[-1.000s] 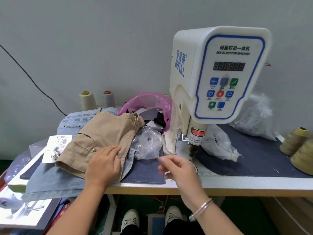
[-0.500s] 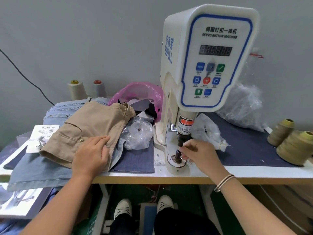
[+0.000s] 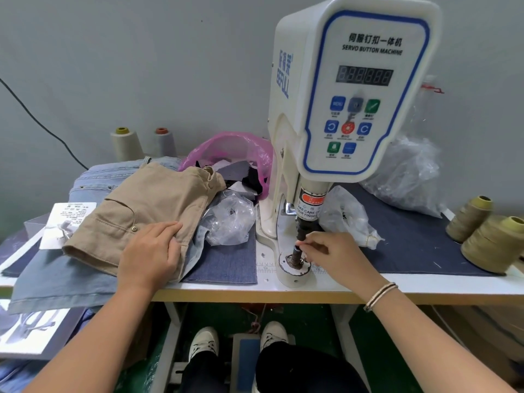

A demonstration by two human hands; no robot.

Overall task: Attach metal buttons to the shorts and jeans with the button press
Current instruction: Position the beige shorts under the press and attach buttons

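White table (image 3: 425, 285) with dark blue denim mat (image 3: 411, 245) across the top. White glossy plastic button press (image 3: 334, 109), rounded housing, blue-outlined panel, dark metal plunger (image 3: 302, 236) over round base die (image 3: 293, 268). Pale blue jeans (image 3: 51, 273) spread flat at left, draping off the front edge. Tan twill shorts (image 3: 147, 208) folded on top of jeans, stitched pocket, small metal rivet showing. Crinkled clear plastic bags (image 3: 231, 219) between shorts and press, more right of the plunger and at back right. Pink bag (image 3: 235, 146) of fabric scraps behind. Olive thread cones (image 3: 493, 245) far right.

Left hand (image 3: 153, 256) flat on shorts, fingers extended and together, pressing fabric down. Right hand (image 3: 331, 256) at plunger tip, thumb and forefinger pinched together on something small just above the die; item itself too small to make out. Beaded bracelet (image 3: 380, 296) on right wrist.
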